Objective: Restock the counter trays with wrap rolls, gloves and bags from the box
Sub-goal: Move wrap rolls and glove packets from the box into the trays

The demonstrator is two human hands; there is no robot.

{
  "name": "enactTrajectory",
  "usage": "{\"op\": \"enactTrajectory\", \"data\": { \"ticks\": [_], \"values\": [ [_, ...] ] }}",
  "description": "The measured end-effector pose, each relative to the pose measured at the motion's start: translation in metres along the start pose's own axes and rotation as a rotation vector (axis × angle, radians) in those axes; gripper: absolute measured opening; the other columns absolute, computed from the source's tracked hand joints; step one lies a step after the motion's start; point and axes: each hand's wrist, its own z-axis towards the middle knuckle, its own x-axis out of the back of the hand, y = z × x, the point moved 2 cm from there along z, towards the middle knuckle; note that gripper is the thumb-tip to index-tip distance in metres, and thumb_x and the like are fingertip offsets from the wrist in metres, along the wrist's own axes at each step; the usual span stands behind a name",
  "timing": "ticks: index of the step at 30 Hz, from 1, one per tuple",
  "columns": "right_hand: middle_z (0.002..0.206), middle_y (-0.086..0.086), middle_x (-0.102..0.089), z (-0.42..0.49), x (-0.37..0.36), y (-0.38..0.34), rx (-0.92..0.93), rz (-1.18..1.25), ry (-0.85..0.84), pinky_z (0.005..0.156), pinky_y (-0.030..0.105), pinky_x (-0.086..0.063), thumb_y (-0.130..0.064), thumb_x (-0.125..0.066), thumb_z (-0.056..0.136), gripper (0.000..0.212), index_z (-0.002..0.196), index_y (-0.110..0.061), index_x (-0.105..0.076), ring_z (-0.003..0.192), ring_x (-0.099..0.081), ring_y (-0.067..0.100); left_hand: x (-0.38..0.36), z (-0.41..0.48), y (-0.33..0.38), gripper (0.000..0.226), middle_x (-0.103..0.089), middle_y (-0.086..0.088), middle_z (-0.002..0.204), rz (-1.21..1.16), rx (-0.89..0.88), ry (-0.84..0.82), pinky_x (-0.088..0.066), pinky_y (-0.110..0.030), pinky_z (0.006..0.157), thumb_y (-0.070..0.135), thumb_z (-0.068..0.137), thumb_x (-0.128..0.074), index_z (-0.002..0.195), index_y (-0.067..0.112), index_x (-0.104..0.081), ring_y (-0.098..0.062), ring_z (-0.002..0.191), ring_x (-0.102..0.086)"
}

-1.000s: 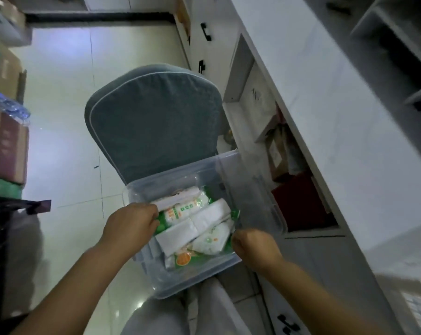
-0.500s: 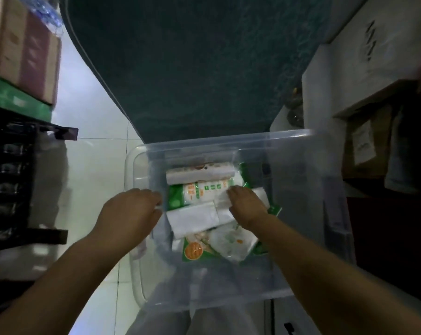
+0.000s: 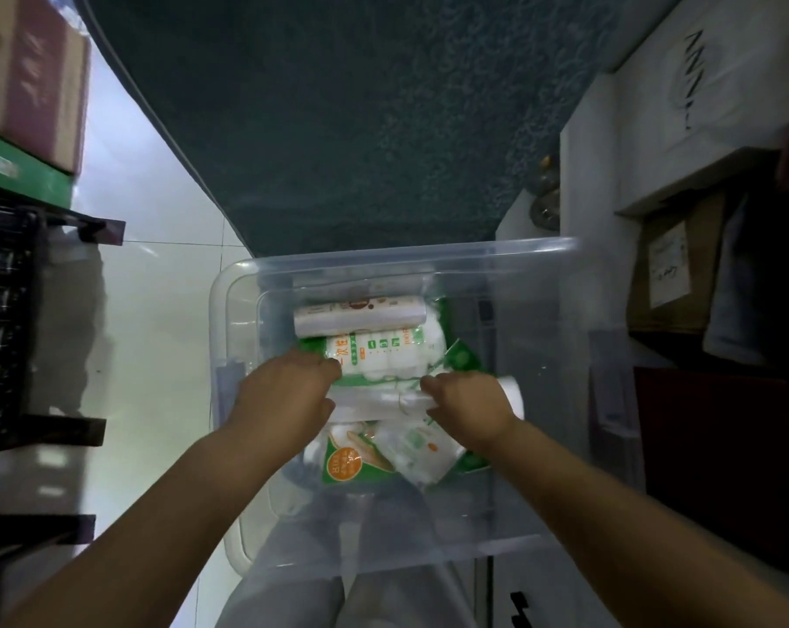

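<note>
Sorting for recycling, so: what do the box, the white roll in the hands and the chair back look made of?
The box: clear, glossy hard plastic; contents show through its walls. The white roll, gripped by left hand and right hand: probably thin plastic film, soft sheen, translucent. The chair back: teal woven fabric, matte, nubbly texture.

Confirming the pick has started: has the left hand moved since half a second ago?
Yes. The left hand has moved right, off the clear box's left wall and inward onto the white roll.
</note>
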Motion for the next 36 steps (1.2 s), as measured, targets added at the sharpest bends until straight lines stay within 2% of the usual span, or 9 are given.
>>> {"op": "enactTrajectory", "data": {
  "ticks": [5, 11, 13, 16, 18, 20, 24, 28, 36],
  "values": [
    [0.058, 0.004, -0.063, -0.021, 0.063, -0.012, 0.084, 0.055, 0.317, 0.047, 0.025, -0.043, -0.02, -0.084, 0.053, 0.028, 0.071, -0.013, -0.063, 0.05, -0.059, 0.026, 0.01, 0.01, 0.027, 0.054, -0.063, 0.001, 0.118, -0.013, -0.145, 0.023, -0.047, -0.032, 0.084, 0.039, 0.07, -0.072, 0.119, 0.025, -0.055, -0.021, 0.107, -0.057],
    [0.103, 0.015, -0.067, -0.031, 0.071, -0.016, -0.061, 0.169, 0.61, 0.079, 0.04, -0.047, -0.013, -0.079, 0.068, 0.036, 0.099, -0.005, -0.065, 0.096, -0.057, 0.031, 0.046, 0.002, 0.018, 0.014, -0.069, -0.001, 0.079, 0.083, -0.037, 0.231, -0.035, -0.028, 0.057, 0.033, 0.08, -0.061, 0.091, 0.027, -0.066, -0.026, 0.072, -0.065],
    [0.102, 0.017, -0.065, -0.039, 0.052, -0.02, -0.136, 0.2, 0.656, 0.079, 0.04, -0.042, -0.012, -0.077, 0.069, 0.033, 0.098, -0.004, -0.064, 0.096, -0.05, 0.029, 0.06, -0.007, 0.005, 0.01, -0.068, -0.003, 0.074, 0.113, 0.032, 0.295, -0.032, -0.027, 0.055, 0.031, 0.081, -0.062, 0.088, 0.026, -0.066, -0.029, 0.066, -0.063],
    [0.095, 0.015, -0.067, -0.039, 0.01, -0.039, -0.053, 0.249, 0.292, 0.077, 0.038, -0.046, -0.014, -0.075, 0.074, 0.027, 0.099, -0.007, -0.066, 0.089, -0.059, 0.033, 0.075, -0.02, -0.019, 0.009, -0.062, -0.007, 0.067, 0.122, 0.133, 0.37, -0.029, -0.027, 0.056, 0.03, 0.083, -0.061, 0.083, 0.022, -0.064, -0.032, 0.059, -0.055],
    [0.111, 0.013, -0.063, -0.032, -0.022, -0.056, 0.03, 0.213, -0.096, 0.086, 0.038, -0.041, -0.022, -0.062, 0.084, 0.033, 0.116, -0.013, -0.061, 0.101, -0.056, 0.032, 0.08, -0.027, -0.03, 0.012, -0.056, -0.005, 0.062, 0.113, 0.163, 0.401, -0.029, -0.027, 0.054, 0.031, 0.084, -0.058, 0.077, 0.022, -0.061, -0.029, 0.054, -0.049],
    [0.124, 0.012, -0.055, -0.024, -0.046, -0.069, 0.114, 0.092, -0.257, 0.089, 0.04, -0.036, -0.026, -0.057, 0.085, 0.043, 0.127, -0.018, -0.053, 0.111, -0.048, 0.032, 0.081, -0.034, -0.04, 0.015, -0.058, -0.005, 0.06, 0.121, 0.184, 0.427, -0.029, -0.025, 0.052, 0.029, 0.085, -0.057, 0.072, 0.022, -0.057, -0.027, 0.051, -0.048],
    [0.137, 0.01, -0.043, -0.013, -0.064, -0.069, 0.032, -0.022, -0.235, 0.092, 0.042, -0.035, -0.022, -0.058, 0.083, 0.06, 0.138, -0.018, -0.036, 0.119, -0.04, 0.031, 0.08, -0.048, -0.049, 0.021, -0.044, 0.003, 0.054, 0.111, 0.211, 0.495, -0.015, -0.016, 0.049, 0.026, 0.085, -0.059, 0.066, 0.025, -0.051, -0.017, 0.044, -0.035],
    [0.13, 0.014, -0.042, -0.019, -0.058, -0.059, -0.161, -0.09, -0.221, 0.086, 0.047, -0.041, -0.01, -0.061, 0.078, 0.055, 0.128, -0.014, -0.039, 0.114, -0.043, 0.034, 0.072, -0.056, -0.057, 0.019, -0.057, -0.003, 0.057, 0.045, 0.213, 0.518, -0.018, -0.018, 0.049, 0.028, 0.089, -0.055, 0.072, 0.021, -0.06, -0.022, 0.047, -0.044],
    [0.115, 0.013, -0.06, -0.059, 0.016, -0.04, -0.399, 0.118, 0.068, 0.066, 0.033, -0.044, -0.003, -0.053, 0.08, 0.037, 0.115, -0.011, -0.055, 0.096, -0.06, 0.034, 0.084, -0.081, -0.045, 0.025, -0.068, -0.011, 0.078, -0.212, 0.181, 0.434, -0.051, -0.041, 0.068, 0.032, 0.088, -0.048, 0.088, 0.015, -0.067, -0.034, 0.07, -0.062]
  ]
}}
